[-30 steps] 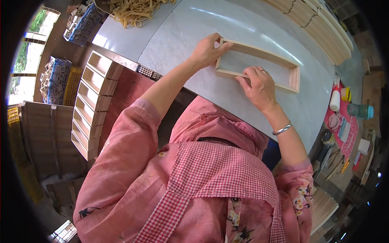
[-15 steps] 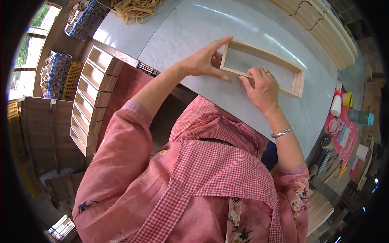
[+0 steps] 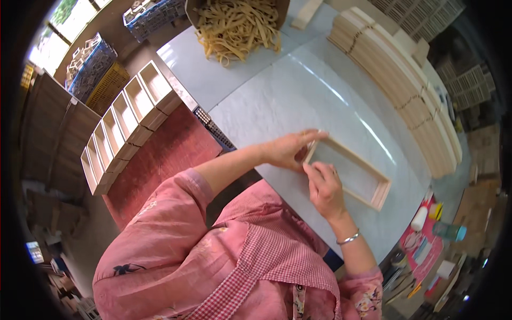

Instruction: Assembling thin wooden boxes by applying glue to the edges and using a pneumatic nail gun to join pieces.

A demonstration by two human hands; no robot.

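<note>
A long, narrow rectangular frame of pale wood (image 3: 358,161) lies on the grey tabletop (image 3: 256,114) in front of me. My left hand (image 3: 290,150) is closed round its left end, the index finger stretched over the far left corner; the thumb is hidden. With its fingers curled together, my right hand (image 3: 324,188) grips the near side by the near left corner. Whether anything small sits between those fingers is hidden. The frame's right end extends beyond both hands, untouched.
To the left, a row of similar wooden boxes (image 3: 124,116) stands on a red board (image 3: 160,160). A container of tan rubber bands (image 3: 240,32) spills at the far edge. Bundled wooden strips (image 3: 384,88) line the far right. A teal bottle (image 3: 448,231) stands at right.
My right hand has slid left along the near side to the near left corner. My left hand, spread before, has closed round the left end. The view has shifted, showing more of the far tabletop.
</note>
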